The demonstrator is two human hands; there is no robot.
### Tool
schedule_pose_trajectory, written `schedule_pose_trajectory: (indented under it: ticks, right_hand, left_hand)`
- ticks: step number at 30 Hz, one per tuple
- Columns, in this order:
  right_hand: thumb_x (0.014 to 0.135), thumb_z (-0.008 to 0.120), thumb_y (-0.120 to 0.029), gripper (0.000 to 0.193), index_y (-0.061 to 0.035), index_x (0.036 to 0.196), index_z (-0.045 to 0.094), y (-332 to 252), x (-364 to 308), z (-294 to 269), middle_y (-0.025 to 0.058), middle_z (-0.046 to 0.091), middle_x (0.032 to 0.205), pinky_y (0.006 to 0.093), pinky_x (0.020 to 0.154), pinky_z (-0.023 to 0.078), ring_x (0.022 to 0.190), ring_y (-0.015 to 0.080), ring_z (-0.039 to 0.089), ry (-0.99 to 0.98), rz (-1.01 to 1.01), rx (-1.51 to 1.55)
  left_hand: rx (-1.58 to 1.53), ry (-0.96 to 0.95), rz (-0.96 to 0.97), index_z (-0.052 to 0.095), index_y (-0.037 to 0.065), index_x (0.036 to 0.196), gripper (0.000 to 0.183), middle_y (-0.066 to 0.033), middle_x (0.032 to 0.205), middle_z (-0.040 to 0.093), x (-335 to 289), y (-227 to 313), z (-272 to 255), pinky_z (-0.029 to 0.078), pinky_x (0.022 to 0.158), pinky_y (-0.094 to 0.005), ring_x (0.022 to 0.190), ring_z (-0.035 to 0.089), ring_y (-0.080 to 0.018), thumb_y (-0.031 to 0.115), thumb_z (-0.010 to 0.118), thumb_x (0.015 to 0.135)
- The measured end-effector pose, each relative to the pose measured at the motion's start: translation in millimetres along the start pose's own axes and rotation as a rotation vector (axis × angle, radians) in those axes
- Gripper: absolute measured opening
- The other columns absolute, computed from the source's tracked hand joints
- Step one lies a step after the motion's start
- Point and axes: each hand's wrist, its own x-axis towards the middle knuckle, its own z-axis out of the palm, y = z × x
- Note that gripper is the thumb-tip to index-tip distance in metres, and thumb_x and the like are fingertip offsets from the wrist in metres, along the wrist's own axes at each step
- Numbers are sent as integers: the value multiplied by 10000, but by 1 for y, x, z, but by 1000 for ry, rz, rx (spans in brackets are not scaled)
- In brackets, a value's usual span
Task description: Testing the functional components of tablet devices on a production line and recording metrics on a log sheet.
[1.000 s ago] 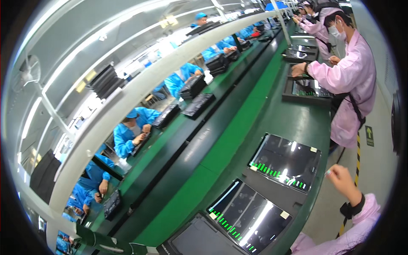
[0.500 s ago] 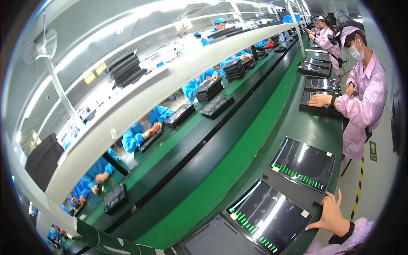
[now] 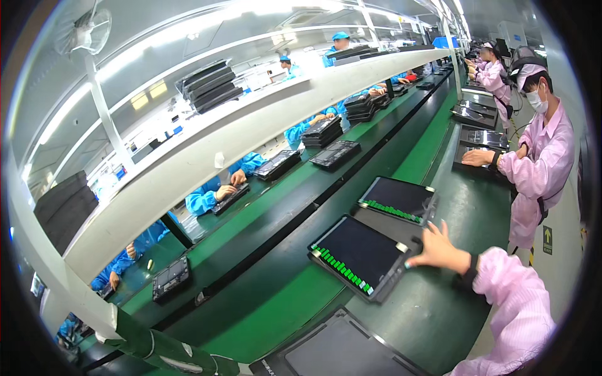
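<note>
My right hand (image 3: 439,248), in a pink sleeve with a black wristband, reaches in from the lower right. Its thumb and fingers are spread against the right edge of a black tray (image 3: 382,224). Two dark glass panels lie on that tray: a nearer panel (image 3: 360,249) and a farther panel (image 3: 401,195). Each has a row of green strips along its near-left edge and pale tabs at corners. The fingertips partly hide behind the tray's edge. My left hand is out of view.
Another dark tray (image 3: 345,351) lies at the lower edge. A green conveyor (image 3: 269,313) runs along the left of the bench. Beyond a white shelf (image 3: 188,182), people in blue handle black units. At right, a co-worker in pink (image 3: 539,150) leans over another tray.
The tray with both panels has moved left and away, toward the conveyor, with my right hand following at its edge. More of my right forearm now shows, and the view has shifted slightly.
</note>
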Motion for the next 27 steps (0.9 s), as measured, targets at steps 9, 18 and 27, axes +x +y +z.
schedule_pose_trajectory:
  ticks: [9, 18, 27]
  right_hand:
    - [810, 566, -456, 505, -11, 1050, 571, -32, 59, 23, 213, 480, 1258, 597, 1042, 97, 1272, 368, 318, 18, 58, 193]
    - [799, 585, -379, 485, -4, 1104, 555, -15, 25, 3, 202, 489, 1254, 541, 1055, 161, 1267, 380, 318, 57, 120, 351]
    - [587, 707, -618, 966, 167, 1103, 480, -44, 91, 55, 338, 145, 1409, 637, 997, 135, 1317, 514, 15, -149, 158, -29]
  left_hand:
    - [25, 70, -16, 605, 22, 941, 320, -78, 819, 606, -14, 2, 0, 444, 654, -282, 729, 563, -171, 282, 418, 945]
    - [56, 142, -52, 609, 20, 915, 317, -79, 775, 602, -25, 0, 15, 442, 628, -272, 691, 559, -169, 267, 412, 947]
    - [27, 280, -187, 613, 18, 889, 318, -81, 732, 598, -45, -18, 11, 441, 602, -262, 654, 556, -167, 252, 406, 950]
